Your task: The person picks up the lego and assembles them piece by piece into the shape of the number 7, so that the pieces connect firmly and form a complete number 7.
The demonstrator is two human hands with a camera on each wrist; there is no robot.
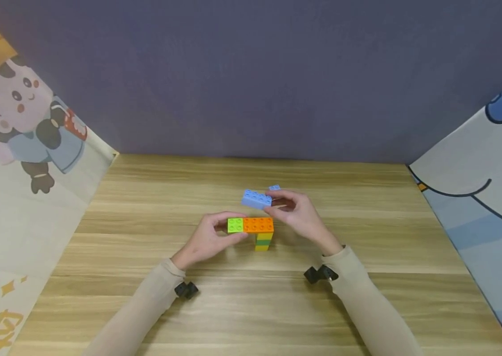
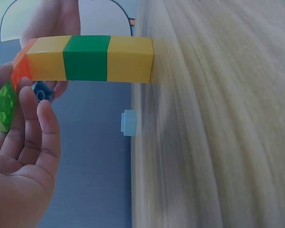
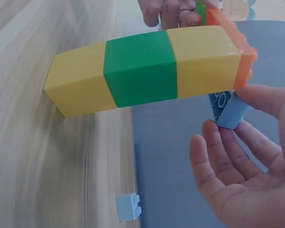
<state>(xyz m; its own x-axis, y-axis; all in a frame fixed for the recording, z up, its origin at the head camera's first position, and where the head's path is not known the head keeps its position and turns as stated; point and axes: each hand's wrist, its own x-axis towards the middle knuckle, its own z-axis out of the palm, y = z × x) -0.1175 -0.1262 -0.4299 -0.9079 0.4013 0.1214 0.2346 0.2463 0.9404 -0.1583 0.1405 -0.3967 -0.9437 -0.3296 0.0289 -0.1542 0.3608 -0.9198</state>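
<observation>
A tower of toy building bricks (image 3: 140, 69), yellow, green and yellow, stands upright on the wooden table. Across its top lies an orange brick (image 1: 258, 225), with a lime green brick (image 1: 235, 225) at its left end, jutting out past the tower. My left hand (image 1: 208, 240) pinches the lime green brick between thumb and fingers. Just behind and above the orange brick, my right hand (image 1: 297, 215) holds a long blue brick (image 1: 256, 199) by its right end, apart from the tower. In the right wrist view, the blue brick's hollow underside partly shows.
A small light blue brick (image 1: 274, 188) sits on the table (image 1: 179, 188) behind my right hand. A dark blue-grey wall (image 1: 251, 89) rises at the table's far edge. Cartoon-printed panels (image 1: 32, 198) flank both sides.
</observation>
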